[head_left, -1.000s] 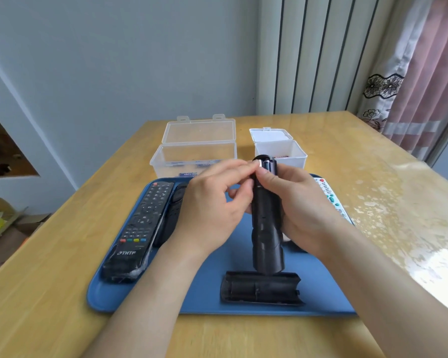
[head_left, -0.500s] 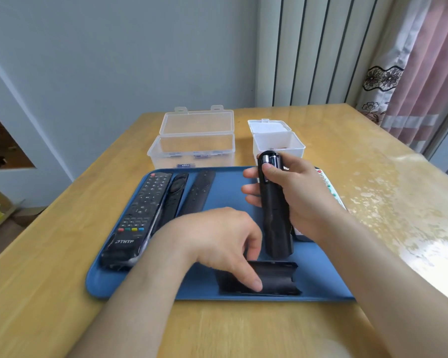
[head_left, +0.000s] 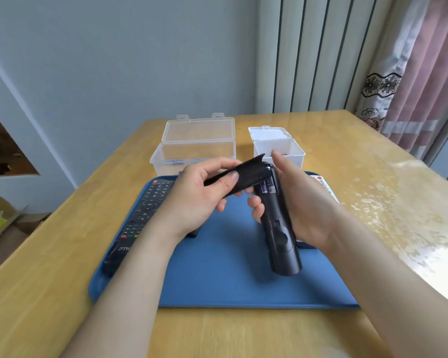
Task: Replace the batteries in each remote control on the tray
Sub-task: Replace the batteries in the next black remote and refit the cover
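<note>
My right hand grips a black remote upright above the blue tray, back side toward me. Batteries show in its open compartment at the top. My left hand pinches the black battery cover and holds it slanted against the remote's top end. A black button remote lies on the tray's left side, partly hidden by my left forearm. A white remote peeks out behind my right hand.
A clear lidded box stands open behind the tray with something small at its bottom. A smaller white box is open to its right. The wooden table carries a glossy film on the right. Curtains hang at the far right.
My left hand picked the battery cover up off the tray's front and brought it to the top of the remote. The right hand kept hold of the remote, now tilted.
</note>
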Tool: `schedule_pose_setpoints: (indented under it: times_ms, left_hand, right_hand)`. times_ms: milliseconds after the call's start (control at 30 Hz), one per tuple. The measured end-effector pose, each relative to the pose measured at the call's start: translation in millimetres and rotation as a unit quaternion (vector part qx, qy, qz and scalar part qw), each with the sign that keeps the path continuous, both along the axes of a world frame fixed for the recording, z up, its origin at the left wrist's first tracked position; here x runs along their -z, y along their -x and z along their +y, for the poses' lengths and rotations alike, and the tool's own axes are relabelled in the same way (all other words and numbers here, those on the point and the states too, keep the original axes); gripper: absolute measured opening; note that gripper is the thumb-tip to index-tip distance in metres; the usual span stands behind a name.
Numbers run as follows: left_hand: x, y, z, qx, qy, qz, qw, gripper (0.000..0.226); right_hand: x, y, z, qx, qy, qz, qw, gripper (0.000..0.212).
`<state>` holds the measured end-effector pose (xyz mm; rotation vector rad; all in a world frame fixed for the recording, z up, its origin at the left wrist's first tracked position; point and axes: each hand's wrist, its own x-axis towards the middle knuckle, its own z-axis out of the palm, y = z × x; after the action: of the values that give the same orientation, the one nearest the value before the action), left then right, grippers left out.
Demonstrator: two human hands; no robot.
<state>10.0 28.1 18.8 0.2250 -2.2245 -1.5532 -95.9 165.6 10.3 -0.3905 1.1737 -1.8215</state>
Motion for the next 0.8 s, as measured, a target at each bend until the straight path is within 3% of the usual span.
schedule_pose_setpoints:
  times_ms: [167, 300, 433, 500, 567, 633, 733, 800]
  left_hand:
    - [0, -2, 2, 0.051, 0.029, 0.035, 0.998, 0.017]
    - [1, -6, -2, 0.124, -0.020, 0.013, 0.992, 0.026]
    - [2, -2, -6, 0.052, -0.072, 0.011, 0.996, 0.014]
    - [4, 1, -6, 0.002, -0.095, 0.014, 0.995, 0.012]
    - [4, 2, -5, -0.041, -0.123, 0.027, 0.991, 0.013]
    - [4, 3, -4, -0.050, -0.087, 0.019, 0.995, 0.006]
    - [7, 5, -1, 0.004, 0.015, -0.040, 0.999, 0.044]
    - [7, 4, -1, 0.032, 0.023, -0.067, 0.997, 0.053]
  right_hand:
    - [-2, -2, 1, -0.027, 0.020, -0.008, 0.999, 0.026]
    - [-1, 3, 3, -0.022, 0.033, 0.015, 0.999, 0.020]
    - [-1, 2, 4, -0.030, 0.009, 0.087, 0.996, 0.032]
    - [-4, -3, 3, -0.050, 0.008, 0.079, 0.996, 0.026]
    - [-7, -8, 3, -0.084, -0.014, 0.062, 0.994, 0.054]
    - [-6, -9, 3, -0.122, -0.035, 0.095, 0.987, 0.075]
    - [-6, -12, 4, -0.150, -0.057, 0.162, 0.974, 0.086]
    - [-4, -15, 3, -0.153, -0.075, 0.169, 0.971, 0.087]
